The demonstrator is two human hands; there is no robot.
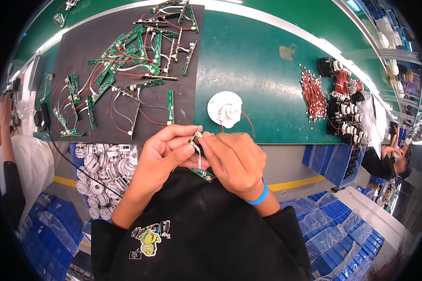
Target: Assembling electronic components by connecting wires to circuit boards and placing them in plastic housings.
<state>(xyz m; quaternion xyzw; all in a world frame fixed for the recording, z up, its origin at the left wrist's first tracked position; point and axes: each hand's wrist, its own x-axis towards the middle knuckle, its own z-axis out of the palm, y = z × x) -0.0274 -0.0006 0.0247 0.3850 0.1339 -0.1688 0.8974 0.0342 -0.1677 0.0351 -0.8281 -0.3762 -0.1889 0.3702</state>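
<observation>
Just off the near edge of the green belt (267, 79), above the person's dark apron, both hands meet over a narrow green circuit strip (202, 173). The left hand (162, 154) closes around the strip's upper part, thumb and forefinger pinching near its small connector (195, 137), which seems to keep that end steady and raised toward the eyes. The right hand (234, 159) is pinched narrow at the same connector from the other side, its fingertips touching the left hand's, while a thin white wire (199, 159) hangs down between the palms; the strip's lower end pokes out below them. Whether the wire is already seated cannot be told. A white round motor housing (225, 108) with red leads lies on the belt just beyond the hands, apparently kept close for reach. Further left, a dark mat (183, 110) holds many more wired green strips (126, 56), and bundles of red wires (312, 96) lie well apart to the right. Grey plastic parts (103, 173) fill a bin below the belt edge.
</observation>
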